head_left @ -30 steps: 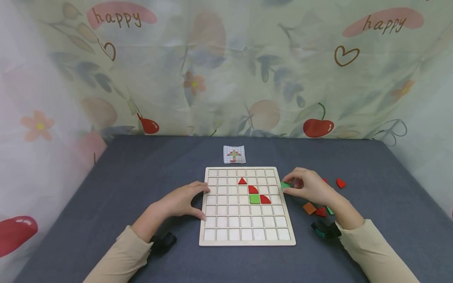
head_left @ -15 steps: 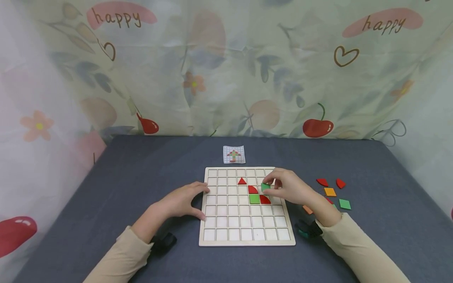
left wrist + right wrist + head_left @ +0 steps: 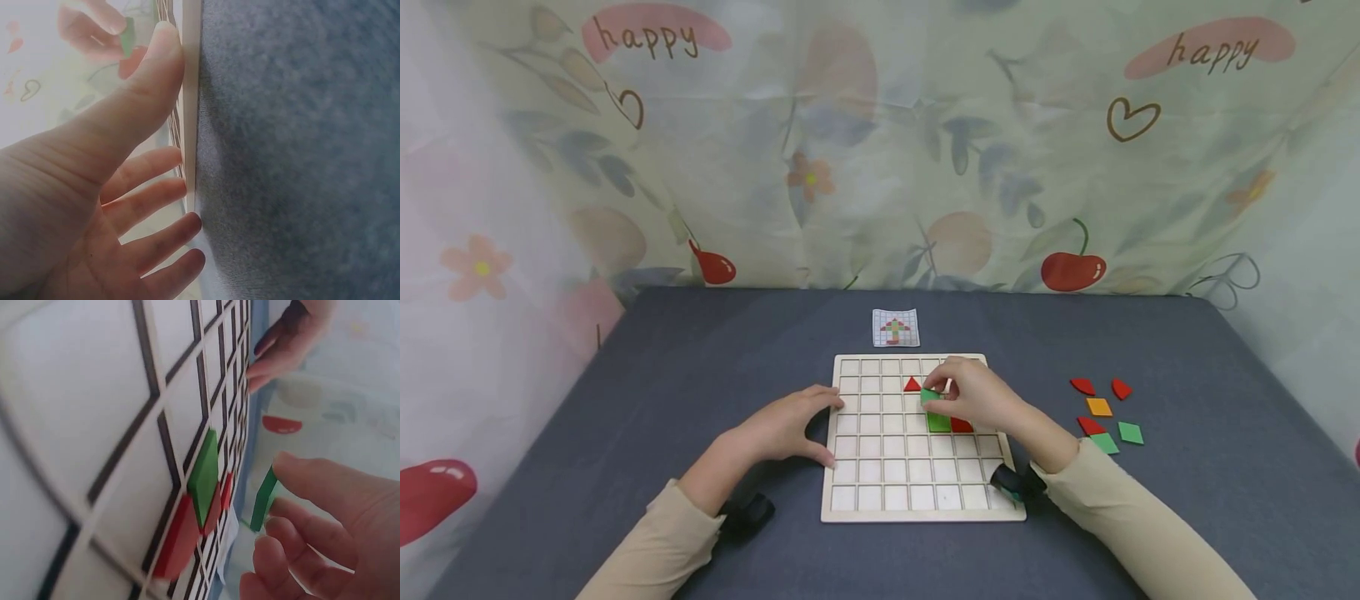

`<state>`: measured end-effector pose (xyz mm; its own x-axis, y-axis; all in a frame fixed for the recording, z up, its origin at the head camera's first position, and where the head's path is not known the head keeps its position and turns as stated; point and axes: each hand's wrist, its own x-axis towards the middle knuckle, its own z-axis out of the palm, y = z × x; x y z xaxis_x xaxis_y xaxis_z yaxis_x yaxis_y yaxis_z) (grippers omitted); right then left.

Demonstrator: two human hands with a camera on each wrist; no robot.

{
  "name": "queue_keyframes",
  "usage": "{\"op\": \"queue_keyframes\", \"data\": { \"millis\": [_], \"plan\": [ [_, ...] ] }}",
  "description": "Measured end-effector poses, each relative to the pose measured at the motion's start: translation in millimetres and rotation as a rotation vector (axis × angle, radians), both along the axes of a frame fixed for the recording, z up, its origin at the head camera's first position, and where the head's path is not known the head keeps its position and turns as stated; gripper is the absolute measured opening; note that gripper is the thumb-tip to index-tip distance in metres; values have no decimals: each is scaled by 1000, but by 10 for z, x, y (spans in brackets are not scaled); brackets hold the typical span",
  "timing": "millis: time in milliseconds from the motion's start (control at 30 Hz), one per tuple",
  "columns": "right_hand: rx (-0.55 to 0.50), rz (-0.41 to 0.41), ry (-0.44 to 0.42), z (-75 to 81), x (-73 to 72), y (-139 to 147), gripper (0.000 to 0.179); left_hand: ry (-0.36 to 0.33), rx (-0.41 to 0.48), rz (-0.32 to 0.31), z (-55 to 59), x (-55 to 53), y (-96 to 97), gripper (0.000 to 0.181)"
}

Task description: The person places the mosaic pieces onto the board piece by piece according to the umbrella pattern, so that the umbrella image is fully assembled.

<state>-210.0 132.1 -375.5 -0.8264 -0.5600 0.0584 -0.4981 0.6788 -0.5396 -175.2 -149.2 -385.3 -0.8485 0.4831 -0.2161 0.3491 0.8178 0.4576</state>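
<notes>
My right hand pinches a green square tile over the white grid board. In the right wrist view this held tile is tilted and apart from the board. A second green square tile lies in a board cell, with a red quarter-circle tile to its right. Farther back sits a red triangle tile. Another red tile behind the held piece is hidden in the head view. My left hand touches the board's left edge with thumb and fingers spread.
Behind the board lies a small card with a coloured grid pattern. Several loose tiles lie to the right on the dark table, among them an orange tile, a green tile and a red tile. A patterned curtain hangs behind.
My right hand has carried the green square tile leftward from the board's right edge to above its middle-right cells. The loose tiles at right are uncovered. My left hand has stayed put.
</notes>
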Motion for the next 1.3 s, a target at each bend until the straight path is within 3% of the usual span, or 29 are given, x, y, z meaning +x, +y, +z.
{"op": "queue_keyframes", "data": {
  "millis": [467,800,1300],
  "plan": [
    [50,6,-16,-40,-53,-230,16,22,10,-37,2,-15,-31,77],
    [92,-30,8,-55,-74,-276,18,18,25,-35,7,-13,-30,77],
    [105,-69,-30,-58,-49,-286,18,28,19,-52,-6,-12,-46,76]
  ]
}}
